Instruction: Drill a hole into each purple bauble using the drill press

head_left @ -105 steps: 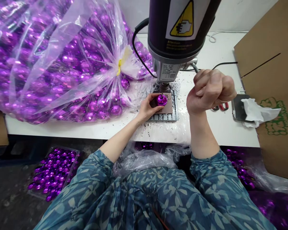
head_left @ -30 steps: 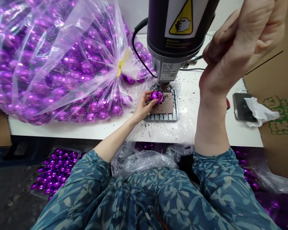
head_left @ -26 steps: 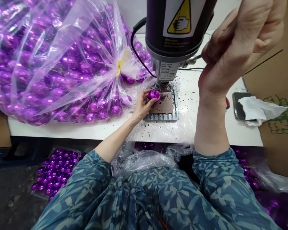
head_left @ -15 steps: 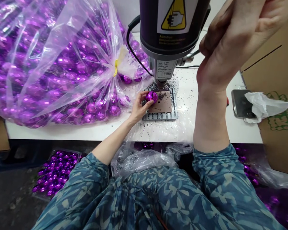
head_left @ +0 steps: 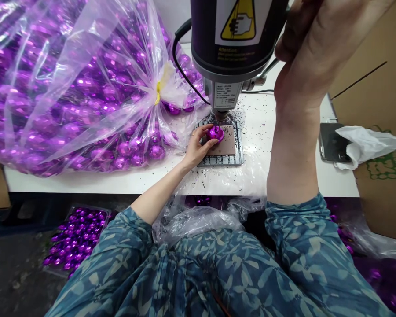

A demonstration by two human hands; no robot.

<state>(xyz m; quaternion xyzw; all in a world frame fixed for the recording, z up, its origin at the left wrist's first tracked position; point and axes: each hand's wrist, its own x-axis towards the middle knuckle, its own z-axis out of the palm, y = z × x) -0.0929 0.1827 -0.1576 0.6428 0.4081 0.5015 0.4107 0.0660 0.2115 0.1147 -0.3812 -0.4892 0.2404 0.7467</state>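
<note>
My left hand (head_left: 200,143) pinches a shiny purple ball (head_left: 215,133) between thumb and fingers. The ball rests over a brown board (head_left: 229,143) on the slotted metal base, right under the chuck (head_left: 221,115) of a drill press (head_left: 234,57). Dark chips lie scattered around the base. My right hand (head_left: 317,44) is raised at the upper right, its fingers closed round the metal lever (head_left: 269,68) at the side of the drill press; the lever's end is hidden in the fingers.
A clear bag of purple balls (head_left: 86,105) fills the left of the white table (head_left: 69,182). A phone (head_left: 333,141) and white tissue (head_left: 372,141) lie at the right beside a cardboard box (head_left: 383,198). Below left stands a tray of purple balls (head_left: 77,237).
My left hand has moved right with the ball, which is now under the drill. My right hand on the lever has shifted a little and tilted further.
</note>
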